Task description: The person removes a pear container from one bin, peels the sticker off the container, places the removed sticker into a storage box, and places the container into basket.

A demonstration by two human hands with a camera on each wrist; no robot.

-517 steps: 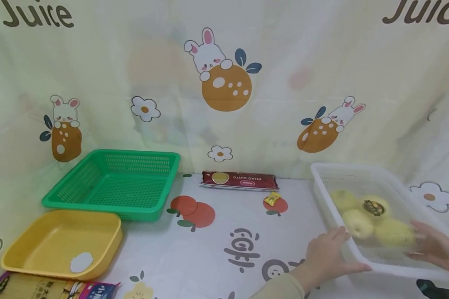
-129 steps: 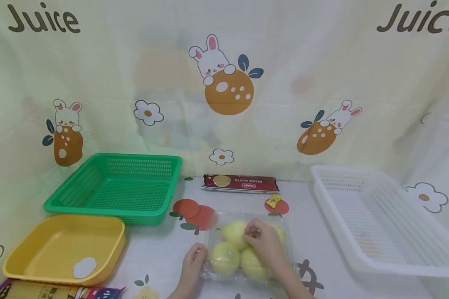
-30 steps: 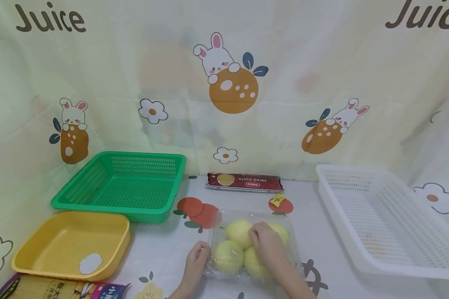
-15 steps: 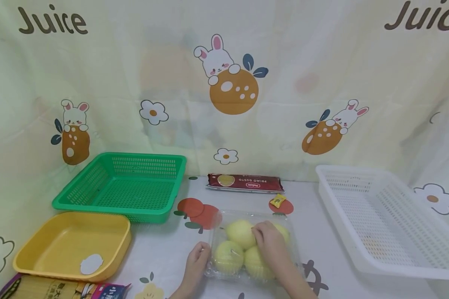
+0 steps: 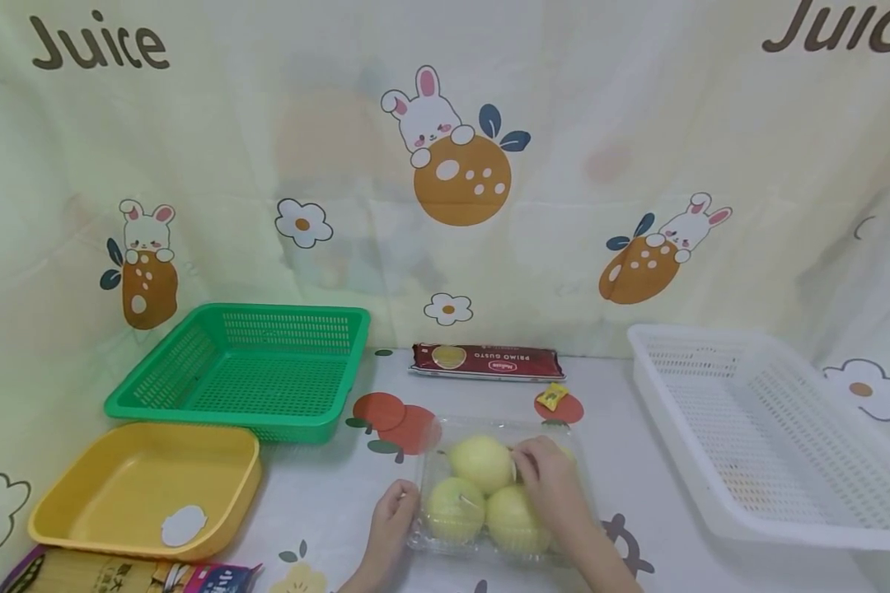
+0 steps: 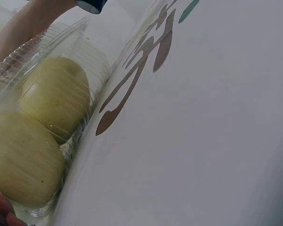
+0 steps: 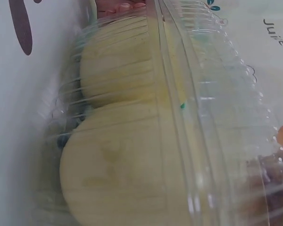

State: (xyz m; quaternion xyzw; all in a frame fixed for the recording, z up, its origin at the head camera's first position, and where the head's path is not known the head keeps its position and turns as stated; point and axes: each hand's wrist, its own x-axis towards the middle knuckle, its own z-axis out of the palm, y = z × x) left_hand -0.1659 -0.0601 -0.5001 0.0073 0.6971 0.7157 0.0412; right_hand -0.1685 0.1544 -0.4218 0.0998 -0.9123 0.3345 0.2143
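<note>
A clear plastic clamshell box (image 5: 460,427) of several pale yellow pears (image 5: 455,511) sits in the middle of the table. At its left side my left hand (image 5: 393,512) holds the edge, the fingers curled; the fingertips (image 6: 1,203) show low in the left wrist view. Over the lid, my right hand (image 5: 550,484) pinches the lifted pale edge of a sticker (image 5: 517,471). Most of the sticker is hidden behind the fingers. From the right wrist view, pears (image 7: 122,160) show through the ribbed side of the box.
A white basket (image 5: 682,469) stands at the right. At the left are a green basket (image 5: 230,416) and a yellow basin (image 5: 81,543) with a white disc (image 5: 184,525), above a noodle pack (image 5: 119,572). A red packet (image 5: 487,362) and yellow candy (image 5: 552,396) lie at the back.
The box of pears has come out of the white basket to the table's middle. Lately my right hand has drawn slightly rightward across the lid, and the sticker's pale edge shows. My left hand stays put.
</note>
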